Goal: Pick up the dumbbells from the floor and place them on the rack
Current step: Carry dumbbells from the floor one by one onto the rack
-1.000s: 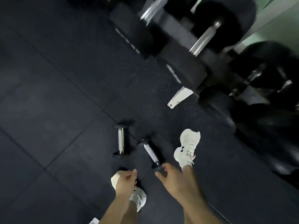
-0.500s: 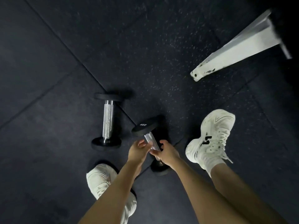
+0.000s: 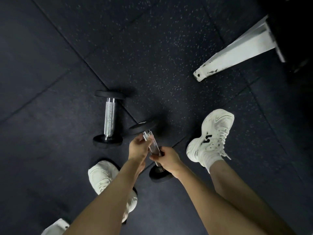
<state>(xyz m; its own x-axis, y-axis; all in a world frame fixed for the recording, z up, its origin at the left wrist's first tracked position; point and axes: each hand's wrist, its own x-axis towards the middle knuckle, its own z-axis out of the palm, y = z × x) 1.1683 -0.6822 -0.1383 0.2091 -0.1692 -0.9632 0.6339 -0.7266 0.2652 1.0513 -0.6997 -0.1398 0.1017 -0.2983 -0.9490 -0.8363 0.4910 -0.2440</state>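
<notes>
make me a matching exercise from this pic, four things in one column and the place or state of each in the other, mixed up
Things
1. near dumbbell
2. far dumbbell
3. white metal foot
4. right shoe

Place or state
A. upper right of the view
B. lying untouched, left of both hands
C. handle gripped by the left hand and the right hand
D. right of both hands, black marking on its side

Pairs: 1-C, 2-B, 3-A, 4-D
</notes>
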